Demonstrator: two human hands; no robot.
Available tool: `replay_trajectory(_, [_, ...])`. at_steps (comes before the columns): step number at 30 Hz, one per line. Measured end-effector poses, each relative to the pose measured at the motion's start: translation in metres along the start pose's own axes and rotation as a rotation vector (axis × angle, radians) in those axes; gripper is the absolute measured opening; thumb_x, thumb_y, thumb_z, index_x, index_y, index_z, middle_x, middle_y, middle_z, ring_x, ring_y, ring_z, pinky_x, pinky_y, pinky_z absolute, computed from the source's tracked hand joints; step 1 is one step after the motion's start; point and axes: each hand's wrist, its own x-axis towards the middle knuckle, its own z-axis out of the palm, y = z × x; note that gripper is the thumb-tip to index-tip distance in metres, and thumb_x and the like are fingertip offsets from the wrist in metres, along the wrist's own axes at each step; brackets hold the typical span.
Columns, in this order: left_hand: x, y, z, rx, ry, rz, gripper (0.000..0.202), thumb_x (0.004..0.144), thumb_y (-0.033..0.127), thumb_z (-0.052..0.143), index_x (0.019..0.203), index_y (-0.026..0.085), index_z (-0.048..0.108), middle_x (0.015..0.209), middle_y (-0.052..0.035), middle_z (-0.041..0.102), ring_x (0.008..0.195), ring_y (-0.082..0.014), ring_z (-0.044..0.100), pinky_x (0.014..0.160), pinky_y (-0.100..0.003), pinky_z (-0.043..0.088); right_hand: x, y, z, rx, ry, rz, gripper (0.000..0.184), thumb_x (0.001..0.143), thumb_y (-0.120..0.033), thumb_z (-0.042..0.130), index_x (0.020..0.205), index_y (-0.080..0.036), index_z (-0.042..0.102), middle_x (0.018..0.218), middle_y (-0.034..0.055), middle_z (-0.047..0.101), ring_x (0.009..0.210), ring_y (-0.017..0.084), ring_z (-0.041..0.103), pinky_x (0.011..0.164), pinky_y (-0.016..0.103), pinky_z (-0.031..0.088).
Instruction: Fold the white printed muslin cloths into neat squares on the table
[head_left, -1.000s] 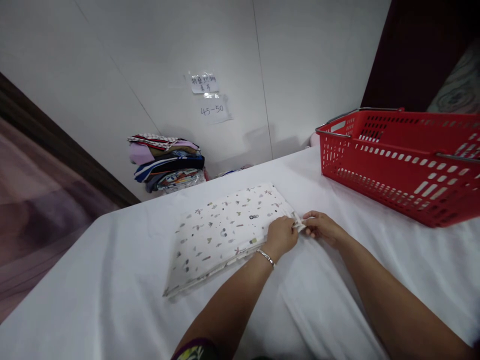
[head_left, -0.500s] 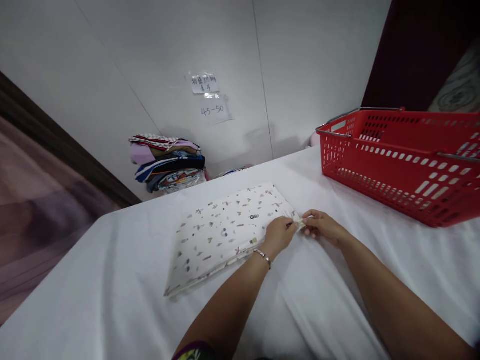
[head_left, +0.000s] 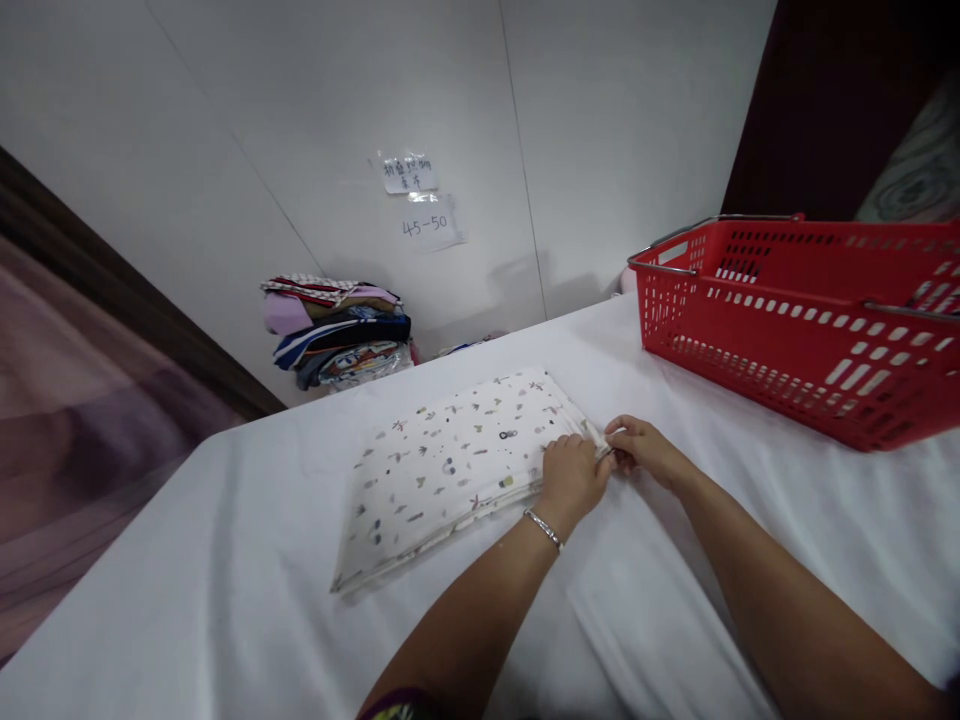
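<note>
A folded cloth [head_left: 457, 455], off-white with small scattered prints in grey, brown and red, lies flat on the white-covered table [head_left: 277, 520]. My left hand [head_left: 574, 475] rests on its near right part, fingers lying on the fabric and the thumb apart, pointing at the corner. At that right corner, my right hand [head_left: 641, 450] pinches the cloth's edge between thumb and fingers. The layers show along the near edge, and the corner itself is partly hidden by my fingers.
A red plastic basket [head_left: 787, 340] with metal handles stands at the right. Beyond the table's far edge is a stack of folded fabrics [head_left: 337, 330] against the white wall [head_left: 315, 120], under handwritten paper signs [head_left: 427, 222]. A pinkish curtain [head_left: 82, 450] hangs at the left.
My left hand has let go of its pinch at the corner and shifted slightly right, fingers now laid on the cloth. My right hand keeps its pinch; the corner lies flatter.
</note>
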Motion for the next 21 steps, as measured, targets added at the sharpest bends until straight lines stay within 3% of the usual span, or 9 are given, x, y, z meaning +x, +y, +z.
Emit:
replay_trajectory(4, [0.001, -0.003, -0.002, -0.044, -0.023, -0.038, 0.026, 0.088, 0.036, 0.045, 0.082, 0.017, 0.062, 0.084, -0.0069, 0.061, 0.085, -0.0201, 0.054, 0.074, -0.032, 0.037, -0.002, -0.003, 0.002, -0.028, 0.017, -0.035, 0.016, 0.070, -0.027, 0.055, 0.081, -0.020, 0.046, 0.049, -0.0022, 0.059, 0.043, 0.011, 0.054, 0.037, 0.018, 0.035])
replay_trajectory(12, [0.007, -0.016, -0.001, -0.143, 0.058, -0.136, 0.031, 0.091, 0.035, 0.039, 0.073, 0.019, 0.059, 0.076, -0.0031, 0.061, 0.073, -0.0150, 0.053, 0.064, -0.027, 0.033, -0.003, -0.006, 0.002, -0.003, 0.013, -0.022, 0.018, 0.067, -0.027, 0.058, 0.079, -0.020, 0.046, 0.054, -0.0019, 0.061, 0.041, 0.010, 0.052, 0.036, 0.018, 0.034])
replay_trajectory(15, [0.007, -0.011, -0.001, -0.083, 0.090, -0.075, 0.028, 0.090, 0.034, 0.041, 0.074, 0.019, 0.058, 0.078, -0.0041, 0.061, 0.076, -0.0162, 0.053, 0.066, -0.027, 0.034, -0.005, -0.009, 0.004, 0.006, -0.004, -0.041, 0.017, 0.067, -0.024, 0.056, 0.080, -0.020, 0.045, 0.054, -0.0017, 0.061, 0.043, 0.011, 0.053, 0.038, 0.019, 0.036])
replay_trajectory(21, [0.003, -0.003, 0.001, -0.002, 0.049, 0.045, 0.024, 0.091, 0.031, 0.042, 0.082, 0.017, 0.059, 0.085, -0.0064, 0.061, 0.085, -0.0191, 0.053, 0.072, -0.030, 0.037, -0.008, -0.012, 0.006, 0.057, -0.008, -0.007, 0.017, 0.072, -0.024, 0.051, 0.087, -0.021, 0.044, 0.056, -0.0013, 0.062, 0.046, 0.013, 0.058, 0.037, 0.019, 0.037])
